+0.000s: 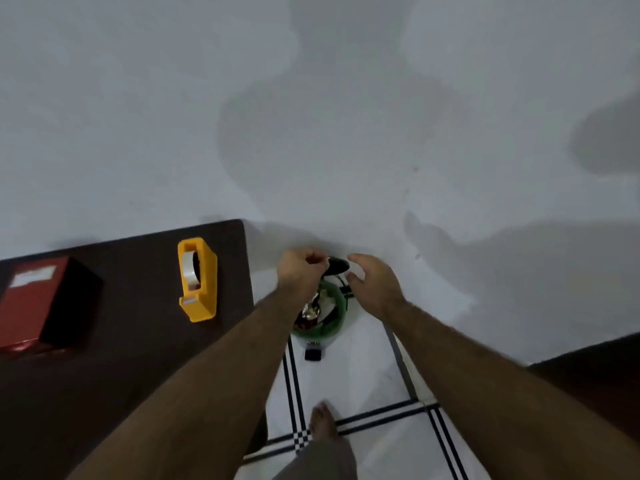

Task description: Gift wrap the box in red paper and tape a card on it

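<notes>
Both hands hover over a green-lined pedal bin (pixel 320 327). The left hand (pixel 300 271) pinches a small scrap; the right hand (pixel 372 284) is spread. The red-wrapped box (pixel 31 306) sits on the dark table (pixel 138 341).

Glossy red paper box (pixel 34 306); plastic dispenser (pixel 197 280).

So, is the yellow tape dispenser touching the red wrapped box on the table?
Apart. The head view shows bare dark table between the tape dispenser and the red wrapped box.
</notes>
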{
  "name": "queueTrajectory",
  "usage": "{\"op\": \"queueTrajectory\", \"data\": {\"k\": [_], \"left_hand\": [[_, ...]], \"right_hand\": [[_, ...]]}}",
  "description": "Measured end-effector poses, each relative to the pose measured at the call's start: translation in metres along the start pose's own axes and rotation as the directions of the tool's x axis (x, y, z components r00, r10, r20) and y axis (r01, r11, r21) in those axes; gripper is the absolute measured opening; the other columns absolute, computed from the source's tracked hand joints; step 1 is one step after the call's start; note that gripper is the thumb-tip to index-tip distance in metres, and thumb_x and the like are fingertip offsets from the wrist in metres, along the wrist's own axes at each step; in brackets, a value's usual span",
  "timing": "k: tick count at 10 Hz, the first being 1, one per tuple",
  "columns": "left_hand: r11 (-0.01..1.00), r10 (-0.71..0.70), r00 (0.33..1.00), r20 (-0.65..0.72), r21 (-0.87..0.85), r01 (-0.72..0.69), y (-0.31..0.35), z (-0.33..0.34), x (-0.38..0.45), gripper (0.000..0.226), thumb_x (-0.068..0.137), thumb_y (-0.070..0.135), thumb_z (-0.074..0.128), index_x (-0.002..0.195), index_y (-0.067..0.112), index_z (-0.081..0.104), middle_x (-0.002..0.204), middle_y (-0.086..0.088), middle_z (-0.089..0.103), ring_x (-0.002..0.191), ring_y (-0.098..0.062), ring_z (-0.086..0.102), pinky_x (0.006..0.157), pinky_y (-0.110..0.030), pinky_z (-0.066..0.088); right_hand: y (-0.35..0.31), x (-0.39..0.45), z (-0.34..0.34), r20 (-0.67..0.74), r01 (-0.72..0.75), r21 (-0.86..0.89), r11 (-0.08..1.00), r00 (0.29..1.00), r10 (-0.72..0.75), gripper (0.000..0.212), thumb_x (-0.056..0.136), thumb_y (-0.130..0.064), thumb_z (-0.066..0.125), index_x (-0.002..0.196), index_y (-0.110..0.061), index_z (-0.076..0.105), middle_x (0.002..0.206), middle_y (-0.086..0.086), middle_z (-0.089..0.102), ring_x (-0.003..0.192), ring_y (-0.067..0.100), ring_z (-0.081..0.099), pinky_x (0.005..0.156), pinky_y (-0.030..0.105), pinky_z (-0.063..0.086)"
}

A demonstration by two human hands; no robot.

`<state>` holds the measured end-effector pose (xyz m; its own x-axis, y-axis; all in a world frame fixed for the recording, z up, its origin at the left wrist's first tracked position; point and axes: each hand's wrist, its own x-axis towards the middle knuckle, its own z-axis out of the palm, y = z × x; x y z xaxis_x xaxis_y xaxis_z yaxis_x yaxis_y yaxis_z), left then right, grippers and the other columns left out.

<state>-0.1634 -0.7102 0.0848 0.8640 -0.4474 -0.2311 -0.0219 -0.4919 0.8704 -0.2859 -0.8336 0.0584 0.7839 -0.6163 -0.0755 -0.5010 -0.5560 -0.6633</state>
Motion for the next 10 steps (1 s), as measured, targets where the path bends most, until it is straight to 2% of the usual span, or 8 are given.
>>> {"op": "queueTrajectory", "data": {"k": [1,2,3,4,5,6,8,10], "left_hand": [[0.998,-0.043,0.999,-0.031,0.052,0.045,-0.032,0.021,0.029,0.010,0.093,0.018,0.080,0.101,0.022,0.084,0.098,0.001,0.082,0.088,-0.018,0.077,0.087,-0.033,0.064],[0.988,-0.141,0.989,-0.045,0.051,0.143,-0.062,0.035,0.050,0.014,0.096,0.018,0.077,0.107,0.022,0.084,0.105,0.002,0.081,0.096,-0.018,0.076,0.097,-0.036,0.062],[0.970,-0.236,0.969,-0.072,0.039,0.239,-0.094,0.054,0.070,0.019,0.099,0.013,0.073,0.115,0.019,0.082,0.115,-0.002,0.077,0.097,-0.017,0.073,0.092,-0.029,0.062],[0.956,-0.289,0.954,-0.075,0.035,0.292,-0.127,0.069,0.078,0.023,0.100,0.014,0.071,0.120,0.019,0.079,0.113,0.000,0.076,0.088,-0.009,0.070,0.074,-0.017,0.058],[0.935,-0.348,0.933,-0.091,0.032,0.352,-0.164,0.089,0.092,0.023,0.097,0.016,0.073,0.118,0.021,0.081,0.115,-0.004,0.078,0.096,-0.017,0.074,0.088,-0.030,0.064],[0.901,-0.432,0.897,-0.090,0.003,0.434,-0.198,0.113,0.111,0.025,0.096,0.018,0.073,0.120,0.019,0.081,0.118,-0.006,0.077,0.104,-0.022,0.073,0.099,-0.039,0.062],[0.891,-0.454,0.890,-0.041,-0.028,0.453,-0.248,0.149,0.155,0.029,0.097,0.015,0.070,0.125,0.020,0.078,0.126,-0.007,0.074,0.113,-0.025,0.070,0.102,-0.042,0.061],[0.860,-0.510,0.860,-0.002,0.042,0.509,-0.266,0.147,0.172,0.037,0.101,0.005,0.058,0.136,0.010,0.071,0.138,-0.015,0.068,0.126,-0.034,0.064,0.110,-0.041,0.054]], "right_hand": [[0.027,0.031,0.029,0.097,-0.005,-0.022,1.000,0.995,0.007,0.048,0.098,-0.028,0.064,0.143,-0.010,0.064,0.141,0.013,0.065,0.132,0.031,0.059,0.113,0.045,0.048],[0.048,0.055,0.056,0.168,-0.021,-0.052,0.998,0.985,0.029,0.048,0.097,-0.031,0.063,0.139,-0.009,0.066,0.134,0.015,0.068,0.126,0.034,0.061,0.108,0.049,0.051],[0.071,0.072,0.085,0.242,-0.044,-0.111,0.993,0.968,0.070,0.048,0.097,-0.034,0.064,0.139,-0.010,0.064,0.133,0.013,0.066,0.123,0.032,0.060,0.105,0.047,0.051],[0.088,0.072,0.109,0.296,-0.052,-0.161,0.986,0.950,0.098,0.044,0.100,-0.029,0.065,0.140,-0.010,0.061,0.138,0.011,0.061,0.128,0.031,0.054,0.109,0.045,0.048],[0.115,0.075,0.140,0.358,-0.073,-0.177,0.982,0.924,0.133,0.047,0.101,-0.027,0.064,0.145,-0.011,0.057,0.142,0.010,0.058,0.134,0.030,0.051,0.112,0.044,0.047],[0.145,0.085,0.173,0.416,-0.073,-0.196,0.978,0.897,0.150,0.049,0.101,-0.022,0.064,0.148,-0.010,0.055,0.147,0.010,0.056,0.138,0.029,0.049,0.116,0.042,0.044],[0.178,0.115,0.211,0.399,-0.124,-0.194,0.973,0.896,0.193,0.046,0.102,-0.017,0.062,0.147,-0.010,0.055,0.148,0.010,0.056,0.138,0.028,0.049,0.116,0.040,0.042],[0.180,0.154,0.226,0.413,-0.088,-0.209,0.974,0.895,0.169,0.049,0.104,-0.026,0.060,0.150,-0.010,0.052,0.151,0.012,0.052,0.141,0.030,0.047,0.119,0.044,0.041]]}}
